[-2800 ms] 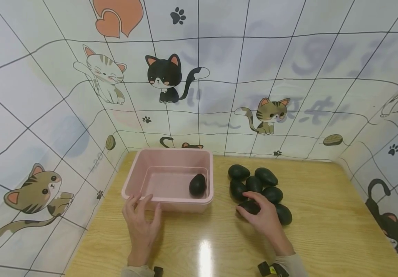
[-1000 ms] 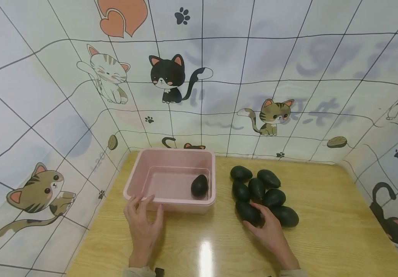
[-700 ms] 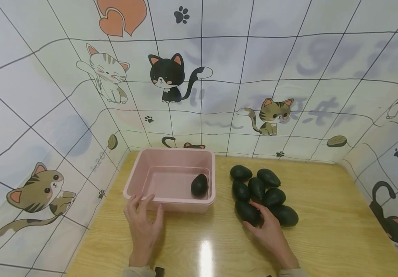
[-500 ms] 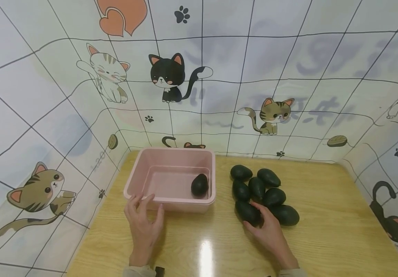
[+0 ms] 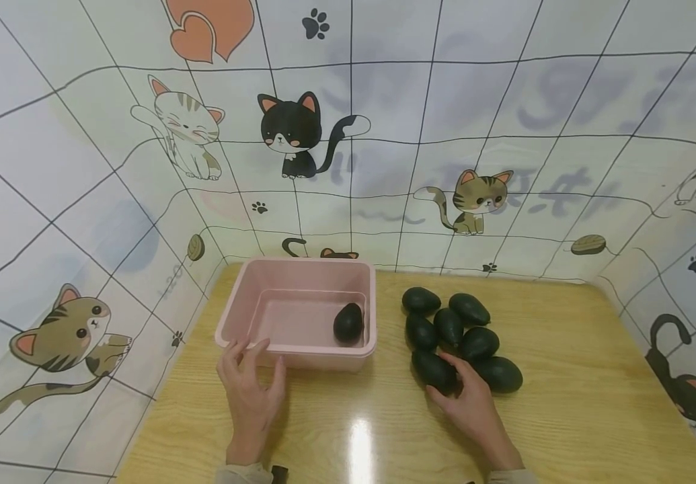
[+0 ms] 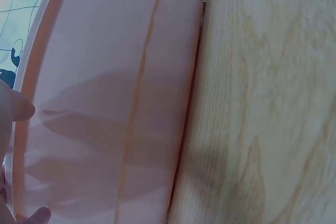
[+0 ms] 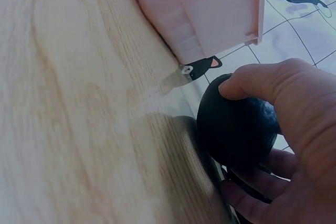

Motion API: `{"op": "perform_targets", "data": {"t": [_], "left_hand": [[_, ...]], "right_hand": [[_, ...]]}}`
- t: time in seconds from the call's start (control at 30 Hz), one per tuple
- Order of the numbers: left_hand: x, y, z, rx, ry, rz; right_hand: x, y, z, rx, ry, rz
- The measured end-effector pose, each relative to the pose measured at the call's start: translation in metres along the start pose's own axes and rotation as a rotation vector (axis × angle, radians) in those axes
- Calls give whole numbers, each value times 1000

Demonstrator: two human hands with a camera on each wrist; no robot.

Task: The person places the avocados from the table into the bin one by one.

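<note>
My right hand (image 5: pixel 470 407) holds a dark green avocado (image 5: pixel 432 371) at the near left of a loose cluster, thumb on its near side and fingertips on its far side. In the right wrist view the thumb lies across the avocado (image 7: pixel 231 124) with other fingers beneath it. My left hand (image 5: pixel 249 393) rests with spread, relaxed fingers at the front left rim of a pink plastic bin (image 5: pixel 317 351). The left wrist view has fingertips (image 6: pixel 22 106) against the bin's outer wall (image 6: pixel 100 51). Another avocado (image 5: pixel 348 323) sits inside the bin, at its right end.
Several more avocados (image 5: pixel 449 327) lie close together on the wood-grain table (image 5: pixel 565 349), right of the bin. Behind and at both sides rises a wall covering (image 5: pixel 384 168) printed with cats and grid lines.
Since the earliest frame my right hand has shifted slightly nearer and to the right, and its avocado has turned. The near right avocado sits slightly further right. My left hand has stayed at the rim.
</note>
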State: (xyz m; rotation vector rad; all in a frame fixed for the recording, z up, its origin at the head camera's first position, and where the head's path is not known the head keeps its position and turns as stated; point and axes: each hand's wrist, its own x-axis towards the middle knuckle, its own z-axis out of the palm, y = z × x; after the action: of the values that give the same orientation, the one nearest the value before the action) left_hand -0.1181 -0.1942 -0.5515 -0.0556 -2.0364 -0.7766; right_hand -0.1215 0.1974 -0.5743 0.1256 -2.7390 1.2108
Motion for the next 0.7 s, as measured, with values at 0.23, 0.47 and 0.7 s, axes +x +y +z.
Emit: {"op": "perform_targets", "data": {"t": [0.23,0.47,0.7], "left_hand": [[0,0,0,2,9,12],[1,0,0,6,8,18],[1,0,0,5,-1,12]], "right_hand": [[0,1,0,5,5,-1],[0,0,-1,-3,12,-6],[-1,0,-2,-2,26,-24]]}}
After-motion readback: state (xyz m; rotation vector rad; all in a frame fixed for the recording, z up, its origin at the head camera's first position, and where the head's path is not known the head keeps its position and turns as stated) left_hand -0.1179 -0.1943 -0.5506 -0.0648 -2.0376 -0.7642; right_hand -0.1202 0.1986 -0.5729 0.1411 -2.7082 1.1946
